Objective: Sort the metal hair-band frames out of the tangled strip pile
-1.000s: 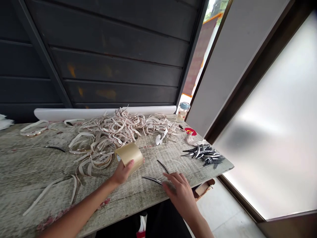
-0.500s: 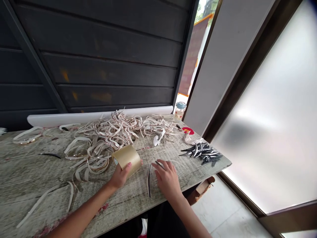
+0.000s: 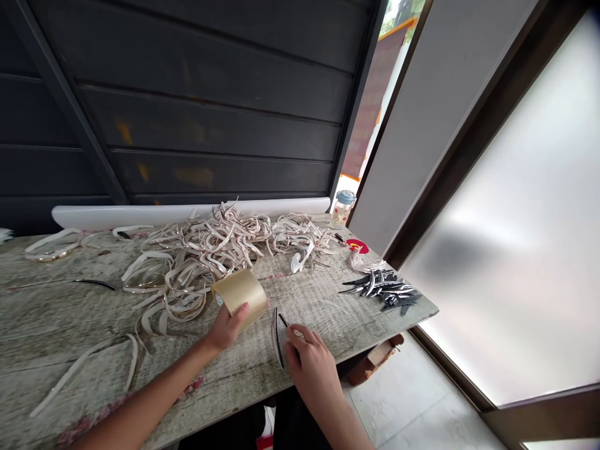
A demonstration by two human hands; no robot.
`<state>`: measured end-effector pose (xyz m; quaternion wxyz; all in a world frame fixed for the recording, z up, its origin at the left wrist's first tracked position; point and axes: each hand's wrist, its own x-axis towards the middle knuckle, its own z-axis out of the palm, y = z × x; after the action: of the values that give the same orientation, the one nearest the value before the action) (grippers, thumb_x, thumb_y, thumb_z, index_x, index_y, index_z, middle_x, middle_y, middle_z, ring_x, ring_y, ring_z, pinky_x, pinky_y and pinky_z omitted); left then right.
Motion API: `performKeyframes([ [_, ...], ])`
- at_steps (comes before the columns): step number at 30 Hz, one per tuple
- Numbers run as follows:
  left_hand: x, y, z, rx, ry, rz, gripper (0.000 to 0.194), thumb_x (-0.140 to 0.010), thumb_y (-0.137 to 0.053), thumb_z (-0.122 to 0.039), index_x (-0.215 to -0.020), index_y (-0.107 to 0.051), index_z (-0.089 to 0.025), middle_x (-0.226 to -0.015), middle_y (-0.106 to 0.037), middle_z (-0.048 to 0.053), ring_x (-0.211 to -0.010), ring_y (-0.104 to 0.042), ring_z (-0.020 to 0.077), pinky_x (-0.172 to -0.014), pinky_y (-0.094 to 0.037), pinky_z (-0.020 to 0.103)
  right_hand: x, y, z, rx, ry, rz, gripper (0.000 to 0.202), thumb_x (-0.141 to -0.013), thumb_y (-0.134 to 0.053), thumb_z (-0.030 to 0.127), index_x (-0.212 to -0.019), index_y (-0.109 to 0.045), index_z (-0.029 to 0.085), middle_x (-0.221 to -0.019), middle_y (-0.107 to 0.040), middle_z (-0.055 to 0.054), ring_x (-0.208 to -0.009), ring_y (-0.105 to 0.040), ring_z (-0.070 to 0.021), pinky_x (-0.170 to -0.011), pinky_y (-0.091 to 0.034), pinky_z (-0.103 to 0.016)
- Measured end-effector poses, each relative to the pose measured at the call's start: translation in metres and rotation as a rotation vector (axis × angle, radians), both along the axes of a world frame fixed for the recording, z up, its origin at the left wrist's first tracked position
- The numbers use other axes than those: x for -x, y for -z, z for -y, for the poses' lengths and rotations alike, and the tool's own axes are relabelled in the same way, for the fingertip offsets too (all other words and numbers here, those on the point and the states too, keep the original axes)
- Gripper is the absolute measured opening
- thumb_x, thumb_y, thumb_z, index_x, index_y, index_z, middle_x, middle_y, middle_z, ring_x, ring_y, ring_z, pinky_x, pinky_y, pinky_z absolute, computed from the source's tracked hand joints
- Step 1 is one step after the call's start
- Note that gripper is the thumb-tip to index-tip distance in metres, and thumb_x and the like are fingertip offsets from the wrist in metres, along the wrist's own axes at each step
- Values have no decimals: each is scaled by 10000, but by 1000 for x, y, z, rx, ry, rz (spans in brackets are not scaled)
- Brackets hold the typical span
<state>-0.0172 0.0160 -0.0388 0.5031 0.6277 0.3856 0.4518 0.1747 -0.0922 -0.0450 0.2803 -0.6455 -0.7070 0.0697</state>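
Observation:
My left hand (image 3: pixel 228 326) is wrapped round a wide roll of tan packing tape (image 3: pixel 244 297), tilted just above the table. A curved black-and-silver strip (image 3: pixel 277 340) lies on the tabletop between my two hands. My right hand (image 3: pixel 312 362) rests at that strip's right side with fingers curled together. From its fingertips juts the end of a second thin black strip (image 3: pixel 283 319); the rest of this piece is hidden under the fingers.
A tangled heap of white and gold strips (image 3: pixel 225 240) covers the back of the weathered table (image 3: pixel 309 294). On the right lies a pile of black-and-silver strips (image 3: pixel 382 289), near a red disc (image 3: pixel 357 245). A blue-lidded bottle (image 3: pixel 343 209) stands at the back corner.
My right hand has drawn nearer to me and slightly left, fingers more curled, with the second black strip at its fingertips. The curved strip has shifted slightly left. My left hand keeps the tape roll.

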Motion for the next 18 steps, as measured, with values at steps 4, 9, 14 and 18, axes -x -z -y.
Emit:
performKeyframes([
  [4,-1,-1,0,9,19,20,639,-780,-567,-692,-1055,-711,-132,-1078,-756,186,-1103,-659,403,-995,-501,470,6,-5,-10,7,0,-9,300,-929,-472,159,-1124,-687,234,-1187,-701,-68,-948,-719,-242,-752,-566,-307],
  [9,-2,-2,0,20,33,33,607,-778,-576,-686,-1021,-733,-153,-1066,-762,167,-1072,-674,398,-1004,-497,472,8,-13,-14,19,-29,-136,284,-931,-504,198,-1135,-695,248,-1192,-715,-52,-945,-732,-233,-767,-569,-284],
  [14,-2,1,0,12,18,32,636,-769,-580,-700,-1031,-719,-139,-1064,-759,184,-1088,-667,402,-1009,-492,484,1,-17,-2,-6,-122,-281,302,-951,-497,239,-1174,-700,242,-1211,-702,-67,-877,-730,-197,-760,-584,-277],
  [18,-2,0,1,11,8,22,705,-767,-578,-708,-1135,-679,-115,-1135,-739,191,-1122,-655,394,-1009,-494,474,-2,-14,10,-61,-257,-185,301,-925,-556,206,-1186,-698,256,-1238,-690,-59,-1122,-640,-243,-960,-538,-378],
])
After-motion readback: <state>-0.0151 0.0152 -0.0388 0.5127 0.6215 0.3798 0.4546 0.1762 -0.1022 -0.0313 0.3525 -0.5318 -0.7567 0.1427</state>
